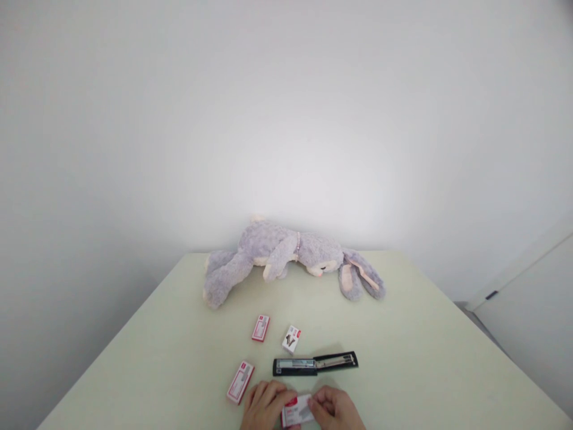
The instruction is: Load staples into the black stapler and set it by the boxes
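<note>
Gripping staple box [298, 411], left hand [264, 406], right hand [336, 409]

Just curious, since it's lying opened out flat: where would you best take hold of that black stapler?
Probably across the thicker left half of the stapler, fingers on its long near and far edges, coming from above. It lies flat and opened lengthwise on the table, with clear space along both long sides, while the right half looks thinner.

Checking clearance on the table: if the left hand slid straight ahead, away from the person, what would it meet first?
Probably the opened black stapler, lying just beyond the left hand, which holds a small staple box with the right hand. Depth is uncertain.
</note>
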### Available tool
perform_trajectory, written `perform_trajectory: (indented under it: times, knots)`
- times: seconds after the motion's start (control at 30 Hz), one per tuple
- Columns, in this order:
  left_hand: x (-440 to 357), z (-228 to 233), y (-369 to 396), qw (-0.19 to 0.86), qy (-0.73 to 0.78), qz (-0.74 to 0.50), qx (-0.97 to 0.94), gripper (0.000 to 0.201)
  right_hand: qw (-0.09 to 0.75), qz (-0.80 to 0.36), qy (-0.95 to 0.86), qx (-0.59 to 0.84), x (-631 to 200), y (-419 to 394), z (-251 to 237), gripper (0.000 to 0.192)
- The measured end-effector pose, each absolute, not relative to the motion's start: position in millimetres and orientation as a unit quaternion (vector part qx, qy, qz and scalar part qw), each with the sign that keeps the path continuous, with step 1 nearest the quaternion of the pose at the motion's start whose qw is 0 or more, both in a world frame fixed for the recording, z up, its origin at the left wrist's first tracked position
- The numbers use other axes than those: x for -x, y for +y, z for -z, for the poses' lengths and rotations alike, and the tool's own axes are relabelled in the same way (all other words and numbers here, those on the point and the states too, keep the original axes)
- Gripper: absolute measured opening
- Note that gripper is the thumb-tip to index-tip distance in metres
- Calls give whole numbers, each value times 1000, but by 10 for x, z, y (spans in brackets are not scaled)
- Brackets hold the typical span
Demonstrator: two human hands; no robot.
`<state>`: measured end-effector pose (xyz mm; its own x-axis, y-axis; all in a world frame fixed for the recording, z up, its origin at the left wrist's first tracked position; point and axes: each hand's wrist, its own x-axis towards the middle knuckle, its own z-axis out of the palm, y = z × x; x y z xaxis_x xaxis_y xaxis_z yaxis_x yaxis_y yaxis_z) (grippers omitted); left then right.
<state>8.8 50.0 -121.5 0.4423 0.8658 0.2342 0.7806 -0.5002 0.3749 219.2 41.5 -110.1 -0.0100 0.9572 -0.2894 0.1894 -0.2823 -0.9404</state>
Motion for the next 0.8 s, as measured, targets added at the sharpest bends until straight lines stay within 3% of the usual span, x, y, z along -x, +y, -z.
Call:
perform_trajectory:
  times: [0.4, 0.63, 0.8]
  knots:
    - [227, 1184, 627, 201, 460, -200, -841, 44, 333, -479, -524, 621, -2516, 444, 1274, 45]
    - [234, 1462, 624, 86, 511, -211, -829, 75, 275, -360, -604, 656, -2405, 478, 736, 35]
    - [159, 1516, 620, 18, 493, -228, -840, 65, 257, -324, -629, 658, -2065, 565, 639, 40]
